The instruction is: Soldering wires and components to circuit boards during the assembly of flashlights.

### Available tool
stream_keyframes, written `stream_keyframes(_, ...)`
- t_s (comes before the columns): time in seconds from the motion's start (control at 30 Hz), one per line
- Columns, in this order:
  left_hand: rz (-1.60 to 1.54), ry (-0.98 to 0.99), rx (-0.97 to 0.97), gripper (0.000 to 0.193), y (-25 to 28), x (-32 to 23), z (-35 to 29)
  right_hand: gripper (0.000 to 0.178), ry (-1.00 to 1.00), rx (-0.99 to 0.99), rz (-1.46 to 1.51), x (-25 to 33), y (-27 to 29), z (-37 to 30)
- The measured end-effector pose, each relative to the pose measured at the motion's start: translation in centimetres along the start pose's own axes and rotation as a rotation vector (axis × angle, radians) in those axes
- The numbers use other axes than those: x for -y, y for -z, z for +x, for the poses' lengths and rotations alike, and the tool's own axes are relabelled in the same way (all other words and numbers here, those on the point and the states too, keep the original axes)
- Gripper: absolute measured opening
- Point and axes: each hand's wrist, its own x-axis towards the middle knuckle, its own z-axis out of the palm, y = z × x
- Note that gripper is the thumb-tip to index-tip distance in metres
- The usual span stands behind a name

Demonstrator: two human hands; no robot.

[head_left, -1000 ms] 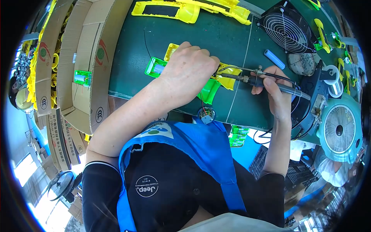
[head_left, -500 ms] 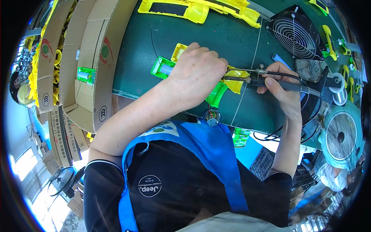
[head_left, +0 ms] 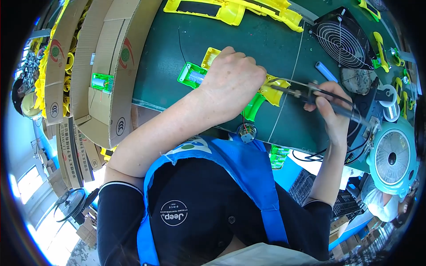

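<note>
My left hand (head_left: 233,82) is closed, knuckles up, over a yellow and green plastic casing; its fingertips and whatever they grip are hidden. From under it protrude a green shell (head_left: 184,76) with a blue-grey cylindrical cell (head_left: 196,77), a yellow shell corner (head_left: 210,57) and a yellow flared end (head_left: 271,92). Below hangs a green curved piece (head_left: 253,107), with thin wires running to a round metallic part (head_left: 246,132) near the table edge. My right hand (head_left: 336,122) grips a soldering iron (head_left: 307,94) with a thin feed tube alongside. Its tip, slightly blurred, points at the yellow end.
A cardboard box (head_left: 111,84) at the left contains a green part (head_left: 102,83). Yellow casings (head_left: 230,13) lie at the back. On the right are a black fan (head_left: 341,39), a loose blue cell (head_left: 326,72), a solder spool (head_left: 390,111) and a turquoise fan (head_left: 391,155).
My right hand has drawn the soldering iron slightly right and down, its tip moving off from beside my left hand. The left hand stays closed over the casing; the whole view has shifted slightly.
</note>
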Motion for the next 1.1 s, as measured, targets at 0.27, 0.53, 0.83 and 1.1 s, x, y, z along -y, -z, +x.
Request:
stream_keyframes(0.27, 0.007, -0.017, -0.024, 0.003, 0.2, 0.0, 0.0, 0.036, 0.341, -0.353, 0.056, -3.1, -4.3, -3.2)
stream_keyframes(0.53, -0.002, 0.003, 0.017, 0.005, 0.3, -0.2, 0.3, 0.033, 0.476, -0.263, 0.003, -4.7, -9.0, -1.7)
stream_keyframes(0.83, 0.003, 0.003, 0.009, 0.004, 0.2, -0.1, 0.2, 0.034, 0.522, -0.322, 0.001, -4.9, -9.6, -1.5)
stream_keyframes(1.1, -0.069, -0.027, -0.07, 0.006, 0.6, 0.7, -0.9, 0.033, 0.481, -0.31, -0.011, -4.5, -9.8, -1.6)
